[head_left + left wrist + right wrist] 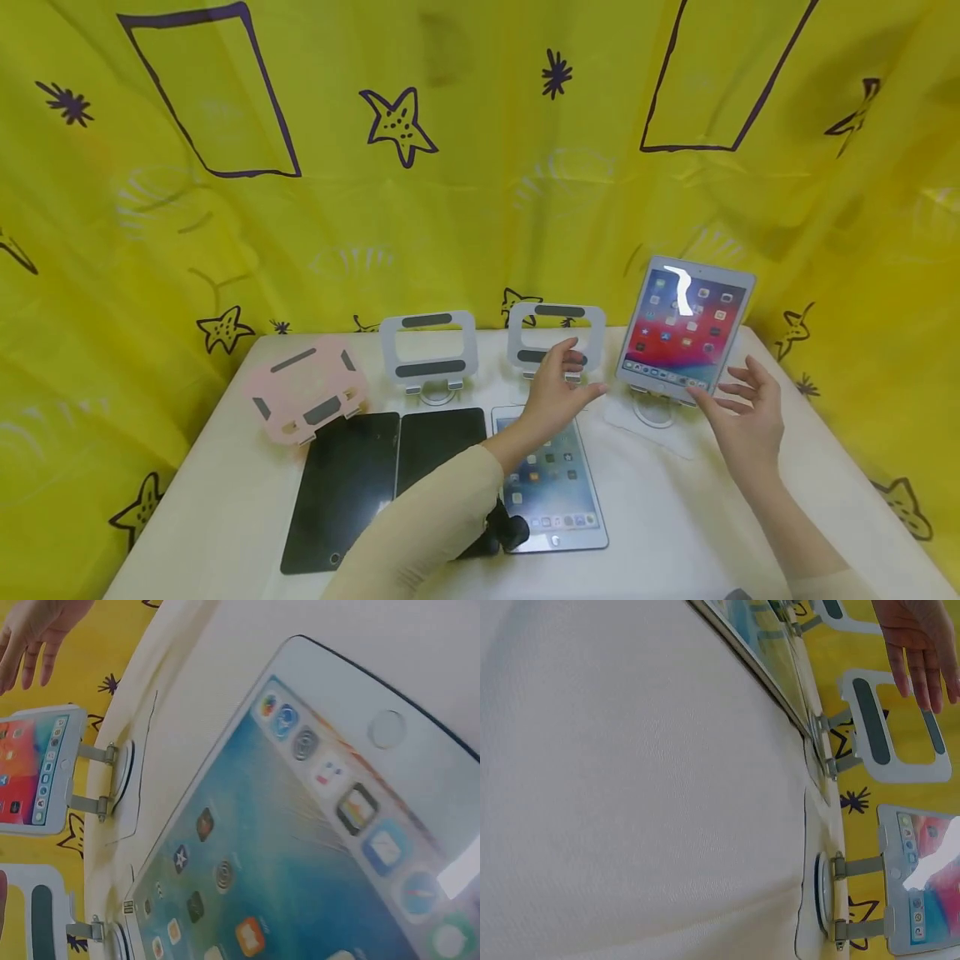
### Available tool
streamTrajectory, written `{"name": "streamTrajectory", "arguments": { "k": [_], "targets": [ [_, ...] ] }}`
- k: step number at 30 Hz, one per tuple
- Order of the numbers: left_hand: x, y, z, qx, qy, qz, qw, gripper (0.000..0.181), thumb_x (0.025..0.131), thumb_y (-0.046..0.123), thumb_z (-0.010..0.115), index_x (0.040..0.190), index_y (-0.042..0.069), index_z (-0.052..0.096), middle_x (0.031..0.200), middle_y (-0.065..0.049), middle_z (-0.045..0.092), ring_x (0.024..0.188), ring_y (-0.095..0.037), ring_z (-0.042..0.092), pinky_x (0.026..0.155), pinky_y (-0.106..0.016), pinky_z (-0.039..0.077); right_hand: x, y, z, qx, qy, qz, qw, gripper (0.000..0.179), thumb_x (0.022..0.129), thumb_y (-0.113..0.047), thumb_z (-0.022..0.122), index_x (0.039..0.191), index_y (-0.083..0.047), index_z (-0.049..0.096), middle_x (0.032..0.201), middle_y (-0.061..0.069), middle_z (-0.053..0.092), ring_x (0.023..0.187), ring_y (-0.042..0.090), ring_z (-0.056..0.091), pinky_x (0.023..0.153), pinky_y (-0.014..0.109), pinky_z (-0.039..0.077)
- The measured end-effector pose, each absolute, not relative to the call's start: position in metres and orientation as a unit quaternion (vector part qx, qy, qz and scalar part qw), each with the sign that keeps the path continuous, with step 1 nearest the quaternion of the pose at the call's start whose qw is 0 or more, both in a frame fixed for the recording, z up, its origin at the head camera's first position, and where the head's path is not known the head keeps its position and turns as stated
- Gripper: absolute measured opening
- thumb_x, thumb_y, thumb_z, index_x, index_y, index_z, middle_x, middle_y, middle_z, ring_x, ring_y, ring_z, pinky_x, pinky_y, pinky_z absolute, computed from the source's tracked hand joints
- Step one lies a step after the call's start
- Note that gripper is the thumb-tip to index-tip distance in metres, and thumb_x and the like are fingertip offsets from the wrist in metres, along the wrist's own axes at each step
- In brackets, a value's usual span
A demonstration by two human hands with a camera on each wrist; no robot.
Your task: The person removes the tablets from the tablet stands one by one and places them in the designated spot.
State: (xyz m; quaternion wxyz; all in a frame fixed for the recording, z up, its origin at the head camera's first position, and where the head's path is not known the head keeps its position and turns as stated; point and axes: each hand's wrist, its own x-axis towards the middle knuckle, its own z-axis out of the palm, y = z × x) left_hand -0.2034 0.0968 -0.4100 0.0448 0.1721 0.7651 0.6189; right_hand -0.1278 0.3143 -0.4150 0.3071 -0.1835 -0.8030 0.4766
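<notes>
In the head view a lit white tablet leans on a round-based stand at the back right. My right hand hovers by its lower right corner, fingers loosely bent; a gap between this hand and the tablet shows in the left wrist view. My left hand is in front of a white tablet stand with dark pads, holding nothing. Beneath that forearm lies another lit white tablet, partly covered. The right wrist view shows the left hand with fingers extended.
A second white stand and a pink stand line the back of the white table. Two dark-screened tablets lie flat at the left, one beside the other. Behind hangs a yellow patterned curtain.
</notes>
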Motion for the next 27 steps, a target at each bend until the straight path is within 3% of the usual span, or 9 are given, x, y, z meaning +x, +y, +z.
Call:
{"name": "streamTrajectory", "arguments": {
  "k": [7,12,18,27],
  "targets": [
    [-0.218,0.112,-0.407,0.15,0.773,0.614,0.048,0.077,0.079,0.021,0.078,0.143,0.018,0.035,0.132,-0.003,0.052,0.118,-0.017,0.054,0.094,-0.028,0.048,-0.135,0.329,-0.412,-0.222,-0.803,0.472,0.289,0.072,0.085,-0.023,0.07,0.145,-0.017,0.031,0.13,0.009,0.046,0.094,-0.006,0.046,0.076,0.002,0.042],
    [-0.224,0.123,-0.409,0.136,0.768,0.622,0.066,0.081,0.079,0.021,0.077,0.146,0.017,0.032,0.138,-0.001,0.049,0.125,-0.016,0.049,0.096,-0.029,0.047,-0.143,0.341,-0.411,-0.26,-0.8,0.478,0.254,0.073,0.086,-0.027,0.069,0.146,-0.018,0.028,0.135,0.006,0.043,0.097,-0.003,0.044,0.079,0.003,0.042],
    [-0.23,0.133,-0.411,0.142,0.766,0.621,0.087,0.083,0.08,0.021,0.076,0.148,0.021,0.028,0.142,-0.001,0.045,0.128,-0.016,0.046,0.098,-0.029,0.046,-0.154,0.348,-0.41,-0.272,-0.806,0.472,0.231,0.074,0.088,-0.033,0.066,0.148,-0.017,0.025,0.139,0.009,0.04,0.106,0.01,0.045,0.081,0.007,0.043],
    [-0.24,0.147,-0.408,0.165,0.794,0.575,0.112,0.081,0.082,0.024,0.075,0.148,0.021,0.028,0.142,-0.002,0.043,0.129,-0.017,0.044,0.099,-0.029,0.045,-0.165,0.352,-0.415,-0.247,-0.827,0.438,0.254,0.071,0.086,-0.03,0.068,0.146,-0.011,0.033,0.124,0.012,0.045,0.092,0.005,0.043,0.069,0.004,0.036]
  ]
}}
